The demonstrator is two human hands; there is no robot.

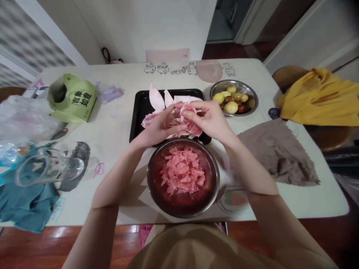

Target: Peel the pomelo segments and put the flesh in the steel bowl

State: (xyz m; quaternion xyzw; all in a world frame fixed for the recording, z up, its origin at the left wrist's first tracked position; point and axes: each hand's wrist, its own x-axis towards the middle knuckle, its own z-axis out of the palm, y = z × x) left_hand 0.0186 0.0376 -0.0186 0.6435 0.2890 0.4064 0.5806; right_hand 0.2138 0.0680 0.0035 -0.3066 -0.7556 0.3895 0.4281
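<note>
Pink fruit (pixel 195 129) sits between left hand (pixel 162 125) and right hand (pixel 212 116), fingers curled.

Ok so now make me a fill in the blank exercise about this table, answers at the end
1. Behind the piece of fruit in the left hand and right hand lies a tray coloured ____.
2. The bowl of whole fruits stands to the ____ of the tray.
3. The green container is on the person's ____ side.
4. Counting the bowl of pink pulp, the metal bowls total ____.

Missing words: black; right; left; two.
</note>
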